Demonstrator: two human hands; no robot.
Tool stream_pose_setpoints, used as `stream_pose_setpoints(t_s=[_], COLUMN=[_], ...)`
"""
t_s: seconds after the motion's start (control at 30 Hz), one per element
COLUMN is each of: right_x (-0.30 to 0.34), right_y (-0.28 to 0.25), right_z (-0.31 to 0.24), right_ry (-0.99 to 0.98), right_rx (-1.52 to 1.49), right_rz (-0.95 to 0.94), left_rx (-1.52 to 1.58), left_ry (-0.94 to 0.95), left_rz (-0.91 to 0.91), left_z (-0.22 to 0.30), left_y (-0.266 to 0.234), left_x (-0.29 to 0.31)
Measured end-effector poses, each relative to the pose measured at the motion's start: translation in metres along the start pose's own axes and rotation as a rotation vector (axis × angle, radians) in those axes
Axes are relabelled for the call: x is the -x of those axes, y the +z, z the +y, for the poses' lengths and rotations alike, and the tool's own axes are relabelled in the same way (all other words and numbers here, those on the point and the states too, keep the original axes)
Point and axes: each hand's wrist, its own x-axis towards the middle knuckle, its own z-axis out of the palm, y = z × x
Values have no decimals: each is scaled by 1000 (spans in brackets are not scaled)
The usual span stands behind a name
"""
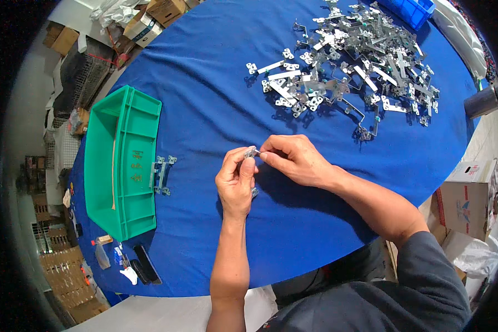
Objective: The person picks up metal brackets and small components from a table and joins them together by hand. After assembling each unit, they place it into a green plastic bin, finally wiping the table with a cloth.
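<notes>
My left hand (236,185) is closed around a silver metal bracket (250,151). One end of it shows above the thumb and a bit of the other end below the palm; the middle is hidden by the fingers. From the right, my right hand (297,159) meets the bracket's upper end with thumb and forefinger pinched together. A thin, light-coloured bit shows at those fingertips, too small to name. Beyond my hands lies a large heap of similar metal brackets (362,69), some with small green parts.
A green plastic bin (140,130) stands at the left, with a few brackets (162,175) beside its right wall. Near the left edge are a clear bottle (102,255) and a dark phone-like object (148,264). A blue crate (412,11) and a dark cup (486,100) are at the far right.
</notes>
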Motion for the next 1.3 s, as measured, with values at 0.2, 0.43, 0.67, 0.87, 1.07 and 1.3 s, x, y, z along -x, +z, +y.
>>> stream_pose_setpoints(t_s=[0.2, 0.43, 0.67, 0.87, 1.07, 1.3], right_x=[-1, -4, -2, -2, -3, -3], right_y=[1, 6, 4, 2, 2, 5], right_z=[6, 12, 3, 4, 4, 10], right_ry=[-70, -129, -40, -30, -17, -41], right_rx=[36, 88, 59, 37, 47, 20], right_rz=[14, 69, 40, 35, 24, 44], left_rx=[-266, -230, -186, -153, -174, -104], left_ry=[184, 117, 110, 126, 133, 99], left_rz=[-2, 18, -15, -46, -55, -71], left_z=[-3, 0, 0, -7, -6, -5], left_y=[-5, -5, -5, -5, -6, -7], left_x=[-2, -7, -6, -5, -6, -8])
